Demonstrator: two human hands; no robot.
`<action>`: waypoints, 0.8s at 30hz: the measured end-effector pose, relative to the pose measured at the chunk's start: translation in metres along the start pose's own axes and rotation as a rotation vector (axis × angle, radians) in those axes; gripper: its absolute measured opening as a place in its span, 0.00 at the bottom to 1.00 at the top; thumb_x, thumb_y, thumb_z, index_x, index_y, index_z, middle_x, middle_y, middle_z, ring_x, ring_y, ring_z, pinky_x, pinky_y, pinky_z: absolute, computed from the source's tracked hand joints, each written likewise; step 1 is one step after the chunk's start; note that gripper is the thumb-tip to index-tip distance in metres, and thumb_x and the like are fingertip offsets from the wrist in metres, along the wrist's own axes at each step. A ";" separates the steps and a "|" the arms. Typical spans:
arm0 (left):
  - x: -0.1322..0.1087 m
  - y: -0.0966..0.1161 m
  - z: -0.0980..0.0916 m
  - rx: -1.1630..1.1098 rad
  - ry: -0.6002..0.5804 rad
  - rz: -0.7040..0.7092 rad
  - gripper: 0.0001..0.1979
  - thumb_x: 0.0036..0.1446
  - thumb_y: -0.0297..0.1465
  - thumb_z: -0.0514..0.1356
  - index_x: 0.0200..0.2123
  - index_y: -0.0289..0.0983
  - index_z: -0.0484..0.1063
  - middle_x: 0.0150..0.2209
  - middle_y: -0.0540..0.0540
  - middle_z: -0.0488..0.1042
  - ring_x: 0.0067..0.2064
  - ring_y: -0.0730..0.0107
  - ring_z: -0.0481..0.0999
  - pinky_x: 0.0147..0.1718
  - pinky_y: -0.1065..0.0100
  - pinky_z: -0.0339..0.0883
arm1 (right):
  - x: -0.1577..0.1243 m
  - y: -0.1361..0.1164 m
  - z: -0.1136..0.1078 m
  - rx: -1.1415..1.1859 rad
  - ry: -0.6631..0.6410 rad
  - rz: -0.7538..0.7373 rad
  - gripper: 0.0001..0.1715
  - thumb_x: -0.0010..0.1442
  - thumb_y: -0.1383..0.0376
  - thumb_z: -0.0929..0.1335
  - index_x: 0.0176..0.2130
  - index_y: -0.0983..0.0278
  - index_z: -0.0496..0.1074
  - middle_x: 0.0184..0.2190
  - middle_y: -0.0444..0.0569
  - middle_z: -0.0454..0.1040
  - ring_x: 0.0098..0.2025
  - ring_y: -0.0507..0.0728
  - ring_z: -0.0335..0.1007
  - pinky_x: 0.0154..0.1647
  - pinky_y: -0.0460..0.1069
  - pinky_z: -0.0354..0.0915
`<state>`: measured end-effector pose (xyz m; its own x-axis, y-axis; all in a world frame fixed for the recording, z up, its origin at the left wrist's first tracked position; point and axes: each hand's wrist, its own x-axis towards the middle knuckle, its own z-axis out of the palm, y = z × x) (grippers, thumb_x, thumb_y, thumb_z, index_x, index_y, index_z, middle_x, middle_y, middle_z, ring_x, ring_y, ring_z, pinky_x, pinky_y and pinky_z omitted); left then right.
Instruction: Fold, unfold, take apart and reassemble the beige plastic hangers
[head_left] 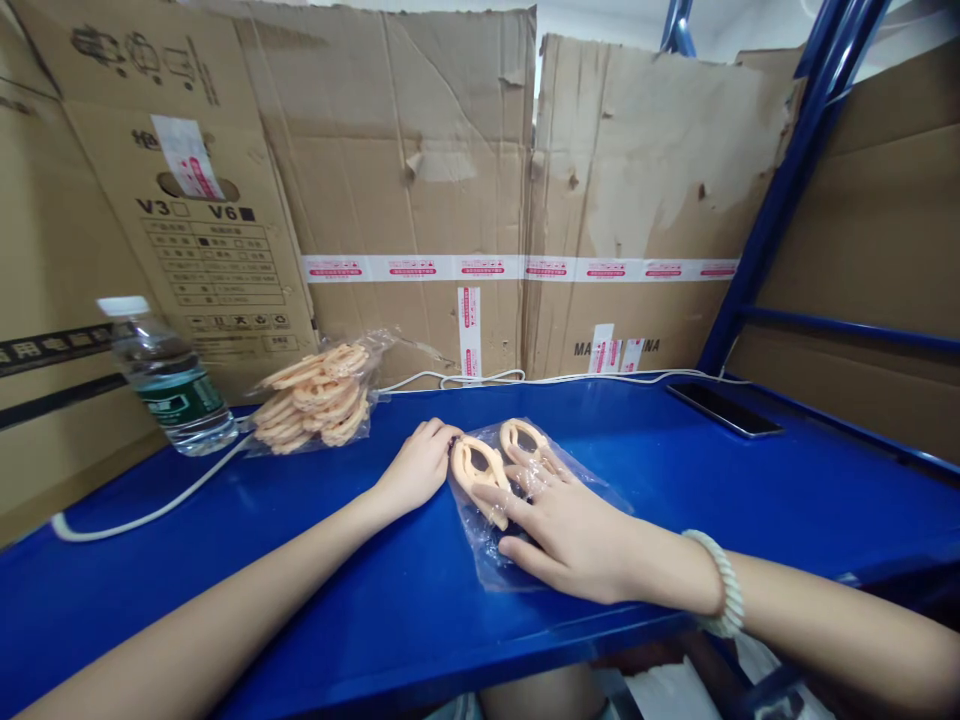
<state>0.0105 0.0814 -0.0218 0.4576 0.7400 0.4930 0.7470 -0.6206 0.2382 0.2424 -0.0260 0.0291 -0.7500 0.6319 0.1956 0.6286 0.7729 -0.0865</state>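
Note:
Two peach-coloured, ear-shaped pieces lie with a clear plastic bag (487, 575) on the blue table. The left piece (480, 462) sits upright in my view, and the right piece (523, 436) is partly covered by fingers. My left hand (421, 462) is closed at the bag's upper left edge, against the left piece; its fingertips are partly hidden. Over the bag and both pieces lies my right hand (574, 535), fingers spread and stretched out. Shiny film shows across some of its fingers. A pale beaded bracelet (724, 585) circles the right wrist.
At the back left, a clear bag of several similar peach pieces (319, 395) stands by a water bottle (176, 380). A white cable (157, 515) runs along the table's back and left. A phone (724, 409) lies at right. Cardboard sheets (405, 200) wall the back; a blue post (780, 200) rises right.

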 end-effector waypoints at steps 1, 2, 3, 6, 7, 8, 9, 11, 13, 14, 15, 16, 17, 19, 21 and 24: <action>0.000 0.000 0.000 0.002 0.000 0.000 0.15 0.60 0.20 0.49 0.43 0.36 0.72 0.41 0.42 0.73 0.45 0.58 0.71 0.48 0.56 0.67 | -0.001 -0.001 -0.001 0.009 -0.009 0.004 0.34 0.67 0.57 0.61 0.67 0.64 0.52 0.64 0.63 0.57 0.67 0.70 0.47 0.66 0.69 0.37; -0.001 0.000 0.001 0.004 0.001 0.000 0.15 0.60 0.21 0.49 0.43 0.35 0.72 0.41 0.41 0.72 0.45 0.58 0.71 0.48 0.55 0.68 | -0.002 -0.002 -0.002 0.015 -0.020 0.004 0.33 0.67 0.57 0.61 0.67 0.64 0.53 0.63 0.63 0.58 0.67 0.71 0.47 0.66 0.70 0.38; -0.001 -0.001 0.001 0.004 0.003 0.000 0.15 0.60 0.20 0.49 0.43 0.35 0.72 0.41 0.41 0.72 0.45 0.58 0.71 0.49 0.55 0.68 | -0.004 -0.004 -0.003 0.018 -0.032 0.004 0.33 0.67 0.57 0.60 0.67 0.64 0.53 0.63 0.63 0.60 0.67 0.71 0.46 0.66 0.70 0.39; -0.001 -0.002 0.003 -0.004 0.015 0.005 0.15 0.58 0.19 0.49 0.43 0.34 0.73 0.42 0.40 0.72 0.46 0.57 0.71 0.50 0.54 0.67 | -0.009 -0.008 -0.006 0.026 -0.072 0.021 0.33 0.68 0.56 0.60 0.67 0.63 0.53 0.60 0.64 0.62 0.66 0.73 0.49 0.64 0.71 0.44; -0.001 -0.002 0.003 -0.009 0.021 0.007 0.16 0.58 0.19 0.49 0.43 0.34 0.73 0.42 0.40 0.72 0.46 0.57 0.71 0.50 0.54 0.67 | -0.011 -0.010 -0.006 0.033 -0.084 0.028 0.33 0.68 0.55 0.59 0.67 0.64 0.52 0.60 0.64 0.63 0.65 0.72 0.51 0.64 0.71 0.46; -0.001 -0.001 0.003 -0.015 0.030 0.009 0.16 0.57 0.18 0.49 0.44 0.34 0.72 0.43 0.39 0.72 0.47 0.57 0.71 0.51 0.53 0.67 | -0.013 -0.011 -0.007 0.042 -0.089 0.034 0.33 0.68 0.55 0.59 0.67 0.64 0.52 0.61 0.63 0.63 0.65 0.72 0.52 0.64 0.71 0.47; -0.001 -0.001 0.002 -0.023 0.040 0.011 0.17 0.57 0.18 0.49 0.44 0.34 0.72 0.43 0.39 0.72 0.47 0.56 0.71 0.51 0.53 0.67 | -0.015 -0.012 -0.008 0.050 -0.084 0.036 0.34 0.69 0.55 0.59 0.67 0.66 0.52 0.61 0.63 0.62 0.65 0.71 0.53 0.64 0.69 0.48; -0.002 0.002 -0.002 -0.041 0.066 0.016 0.18 0.57 0.18 0.48 0.46 0.34 0.71 0.45 0.39 0.71 0.49 0.56 0.70 0.52 0.51 0.66 | -0.018 -0.013 -0.009 0.060 -0.056 0.033 0.33 0.69 0.56 0.58 0.67 0.70 0.53 0.61 0.64 0.62 0.64 0.69 0.54 0.65 0.65 0.51; -0.002 0.005 -0.006 -0.064 0.092 0.024 0.18 0.59 0.19 0.47 0.48 0.34 0.70 0.47 0.39 0.71 0.51 0.56 0.69 0.54 0.50 0.65 | -0.021 -0.013 -0.011 0.053 -0.005 0.032 0.30 0.70 0.59 0.57 0.65 0.73 0.57 0.60 0.64 0.64 0.63 0.67 0.57 0.64 0.60 0.55; -0.003 0.007 -0.009 -0.078 0.101 0.030 0.18 0.60 0.20 0.47 0.49 0.35 0.69 0.48 0.39 0.71 0.53 0.56 0.69 0.55 0.50 0.64 | -0.022 -0.013 -0.011 0.040 0.025 0.024 0.27 0.70 0.62 0.57 0.63 0.73 0.59 0.60 0.64 0.65 0.62 0.66 0.59 0.63 0.59 0.56; -0.003 0.008 -0.011 -0.095 0.103 0.038 0.18 0.61 0.22 0.46 0.50 0.35 0.69 0.49 0.39 0.71 0.54 0.57 0.69 0.56 0.50 0.63 | -0.023 -0.012 -0.012 0.020 0.056 0.010 0.25 0.70 0.65 0.56 0.62 0.73 0.60 0.58 0.63 0.66 0.61 0.65 0.61 0.62 0.58 0.58; -0.002 0.009 -0.012 -0.112 0.100 0.046 0.17 0.62 0.24 0.46 0.50 0.35 0.69 0.50 0.40 0.72 0.54 0.58 0.69 0.57 0.51 0.62 | -0.023 -0.011 -0.012 -0.009 0.089 -0.009 0.23 0.70 0.67 0.56 0.61 0.72 0.62 0.55 0.62 0.69 0.58 0.64 0.64 0.59 0.57 0.61; -0.002 0.010 -0.013 -0.132 0.089 0.055 0.16 0.63 0.25 0.47 0.50 0.35 0.68 0.50 0.40 0.72 0.54 0.58 0.70 0.57 0.52 0.63 | -0.024 -0.011 -0.012 -0.048 0.120 -0.030 0.22 0.70 0.69 0.56 0.59 0.71 0.64 0.51 0.61 0.72 0.53 0.63 0.67 0.55 0.56 0.64; -0.001 0.010 -0.014 -0.169 0.052 0.071 0.16 0.62 0.27 0.47 0.49 0.36 0.69 0.49 0.41 0.75 0.52 0.61 0.73 0.55 0.56 0.67 | -0.022 -0.009 -0.010 -0.140 0.162 -0.068 0.18 0.69 0.68 0.59 0.55 0.68 0.69 0.40 0.56 0.75 0.43 0.61 0.70 0.44 0.54 0.67; 0.000 0.009 -0.014 -0.195 0.017 0.082 0.17 0.60 0.25 0.47 0.47 0.35 0.70 0.47 0.42 0.77 0.49 0.63 0.76 0.52 0.59 0.69 | -0.017 -0.007 -0.006 -0.235 0.179 -0.094 0.13 0.68 0.67 0.62 0.47 0.66 0.73 0.32 0.51 0.75 0.35 0.59 0.69 0.37 0.53 0.66; 0.001 0.010 -0.014 -0.208 -0.011 0.092 0.18 0.57 0.23 0.47 0.45 0.36 0.72 0.45 0.44 0.78 0.48 0.65 0.77 0.51 0.61 0.70 | -0.006 -0.005 0.005 -0.364 0.195 -0.117 0.10 0.66 0.70 0.64 0.33 0.66 0.73 0.25 0.48 0.73 0.29 0.56 0.68 0.32 0.50 0.63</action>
<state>0.0113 0.0724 -0.0073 0.5249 0.6800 0.5119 0.5869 -0.7247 0.3609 0.2425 -0.0333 0.0234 -0.7899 0.4911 0.3672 0.5991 0.7459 0.2911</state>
